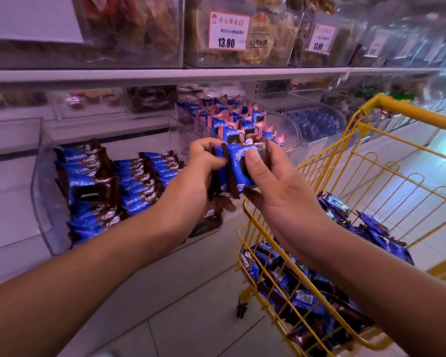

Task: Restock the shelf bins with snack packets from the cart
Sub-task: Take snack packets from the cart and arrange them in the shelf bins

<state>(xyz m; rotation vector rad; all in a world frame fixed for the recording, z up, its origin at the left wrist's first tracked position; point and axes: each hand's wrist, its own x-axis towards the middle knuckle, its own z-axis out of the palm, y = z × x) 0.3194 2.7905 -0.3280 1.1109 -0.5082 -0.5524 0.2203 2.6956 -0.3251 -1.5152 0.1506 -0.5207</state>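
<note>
1. Both arms reach forward and meet in the middle, above the gap between the shelf and the cart.
2. The left hand (pixel 204 176) has its fingers curled round a small stack of snack packets (pixel 236 171), with the thumb at the bottom of the stack.
3. The right hand (pixel 273 184) holds the same stack from the other side. Its thumb presses flat on the front packet and its fingers wrap behind.
4. The packets are shiny blue wrappers with brown crimped ends and a dark round cookie printed on them. They stand on edge, packed side by side in the hands.
5. Below and left of the hands is a clear plastic bin (pixel 40 202) with a curved front wall. Rows of the same blue packets (pixel 93 186) stand in it, and bare room shows at the back of the bin.
6. Behind the hands a second clear bin holds blue and pink packets (pixel 232 117).
7. The yellow wire cart (pixel 345 161) stands on the right, just beside the shelf. It has thin bars and a thick round handle. More blue packets (pixel 296 287) lie loose in a heap at its bottom.
8. A white shelf edge (pixel 165 74) runs across above. Clear boxes of brown snacks sit on it, with price tags (pixel 228 30) reading 13.80.
9. Pale floor tiles (pixel 191 305) show between the shelf base and the cart.
</note>
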